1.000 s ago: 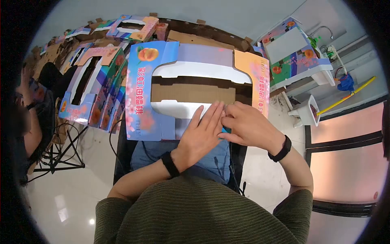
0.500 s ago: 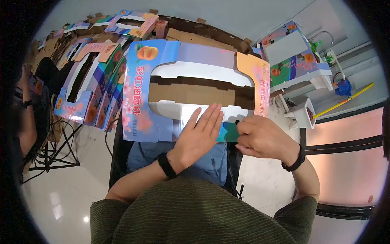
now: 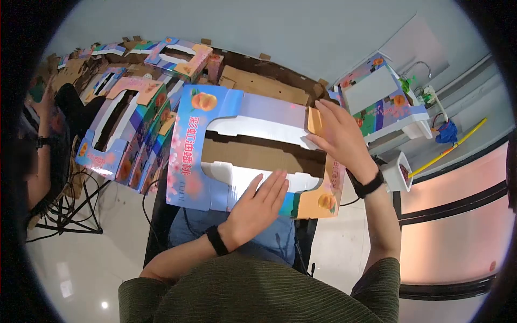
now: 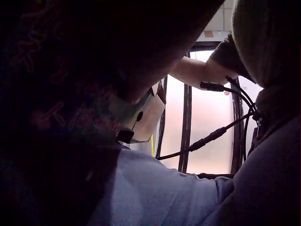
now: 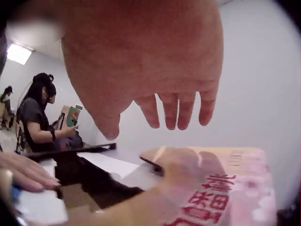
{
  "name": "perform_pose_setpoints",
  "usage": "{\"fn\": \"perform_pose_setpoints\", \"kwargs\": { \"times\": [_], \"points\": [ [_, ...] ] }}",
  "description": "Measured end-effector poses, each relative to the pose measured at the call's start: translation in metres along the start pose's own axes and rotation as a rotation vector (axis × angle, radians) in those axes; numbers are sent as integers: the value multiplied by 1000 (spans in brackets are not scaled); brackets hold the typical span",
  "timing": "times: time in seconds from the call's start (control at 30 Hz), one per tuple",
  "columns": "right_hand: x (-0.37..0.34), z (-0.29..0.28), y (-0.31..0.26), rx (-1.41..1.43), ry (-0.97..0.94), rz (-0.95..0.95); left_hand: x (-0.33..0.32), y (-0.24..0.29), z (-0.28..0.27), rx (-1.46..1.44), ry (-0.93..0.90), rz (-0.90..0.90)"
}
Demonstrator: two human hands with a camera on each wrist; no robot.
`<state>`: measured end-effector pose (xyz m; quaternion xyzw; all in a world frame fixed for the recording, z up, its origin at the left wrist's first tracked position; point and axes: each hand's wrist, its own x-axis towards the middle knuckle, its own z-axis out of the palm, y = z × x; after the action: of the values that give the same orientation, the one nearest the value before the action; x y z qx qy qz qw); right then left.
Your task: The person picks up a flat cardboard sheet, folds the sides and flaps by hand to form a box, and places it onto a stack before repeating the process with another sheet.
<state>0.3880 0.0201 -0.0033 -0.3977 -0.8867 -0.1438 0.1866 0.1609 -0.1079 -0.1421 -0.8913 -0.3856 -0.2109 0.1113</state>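
A printed carton (image 3: 188,161) with peach pictures and a wide cut-out in its top stands before the person in the head view. The left hand (image 3: 256,207) lies with straight fingers on the near edge, over the white flap. At the far right corner, the right hand (image 3: 344,134) is spread above the orange panel (image 3: 315,121). In the right wrist view, the right hand (image 5: 150,61) has its fingers extended over the carton top (image 5: 254,174); whether the fingertips touch it I cannot tell. The left wrist view is dark and shows no left fingers clearly.
Similar cartons (image 3: 116,126) stand at the left, with flattened cardboard (image 3: 264,83) behind. Another carton (image 3: 371,91) is at the back right, beside a white basin (image 3: 399,171) and yellow pole (image 3: 447,148). A person's arm (image 3: 44,167) shows at far left. Cables (image 4: 207,139) hang near the lap.
The right hand has moved from the near edge to the far right corner. The near right orange corner now lies folded down, uncovered by the hand. The left hand remains on the near edge.
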Motion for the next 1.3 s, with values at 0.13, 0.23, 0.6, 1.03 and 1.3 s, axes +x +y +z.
{"fn": "perform_pose_setpoints", "kwargs": {
  "times": [0.13,0.23,0.6,1.03,1.3],
  "points": [
    [8,11,14,-17,-85,68,1,-2,-4,-2,10,-4],
    [9,9,17,-9,-137,112,-2,-3,1,16,-15,-1],
    [-3,-41,56,582,153,369,3,-3,-1,-2,-13,-82],
    [-171,4,171,878,-58,1227,5,-5,-4,-32,-51,-13],
    [-100,-118,19,286,146,581,13,-2,1,-93,-27,-40]
  ]
}}
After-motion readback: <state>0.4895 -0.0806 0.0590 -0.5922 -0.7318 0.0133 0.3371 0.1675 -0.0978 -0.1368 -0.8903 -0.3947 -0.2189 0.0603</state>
